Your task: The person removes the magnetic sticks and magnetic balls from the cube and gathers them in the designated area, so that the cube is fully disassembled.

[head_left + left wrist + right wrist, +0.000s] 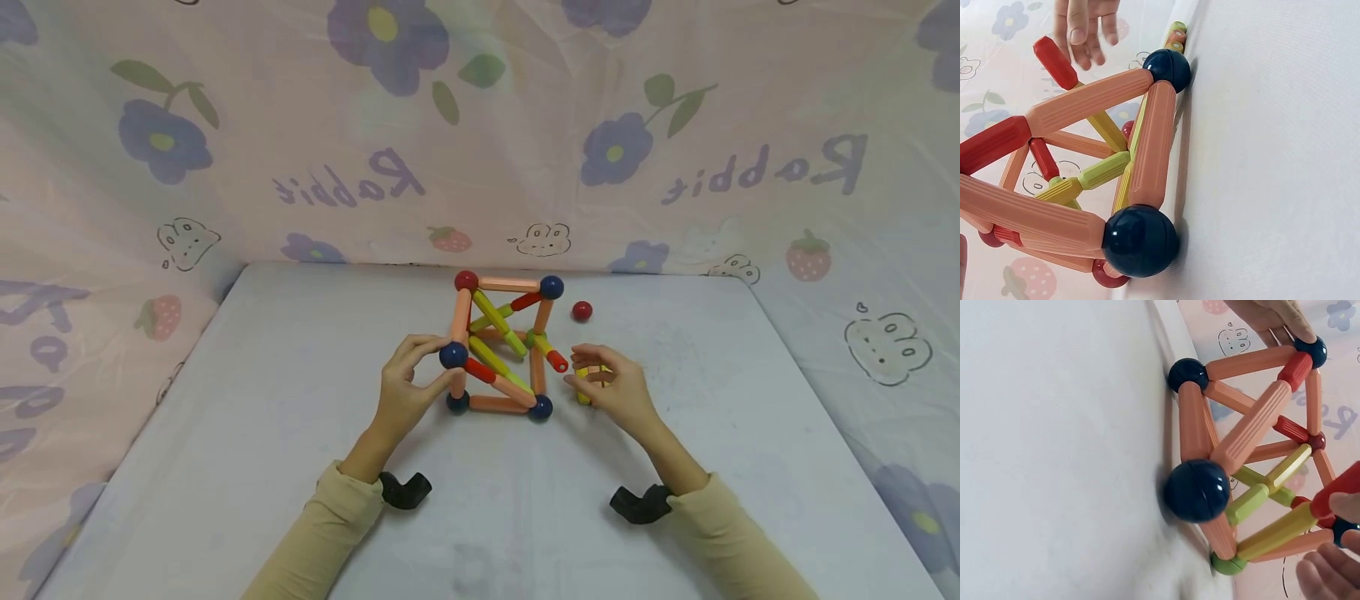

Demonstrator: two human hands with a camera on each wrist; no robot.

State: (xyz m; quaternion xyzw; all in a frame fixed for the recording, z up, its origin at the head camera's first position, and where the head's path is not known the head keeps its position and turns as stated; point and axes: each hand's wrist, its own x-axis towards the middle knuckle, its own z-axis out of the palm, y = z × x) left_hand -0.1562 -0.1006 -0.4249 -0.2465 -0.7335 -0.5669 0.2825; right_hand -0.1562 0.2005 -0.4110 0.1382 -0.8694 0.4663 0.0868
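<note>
A frame of magnetic rods and balls [498,404] stands on the table, with salmon rods along its edges and yellow, green and red ones slanting inside. My left hand [407,379] pinches the dark blue ball [453,355] at the frame's upper near left corner between thumb and fingers. From a green ball [1127,156] low on the frame, a yellow rod with a red rod [557,361] at its end juts out to the right. Beside that red end is my right hand [613,386], fingers loosely bent and holding nothing. Its thumb overlaps the red rod in the right wrist view.
A loose red ball [582,311] lies behind the right hand. Several short yellow and salmon rods [583,395] lie grouped under the right fingers, partly hidden. The white table [262,500] ends at a printed cloth backdrop [495,167].
</note>
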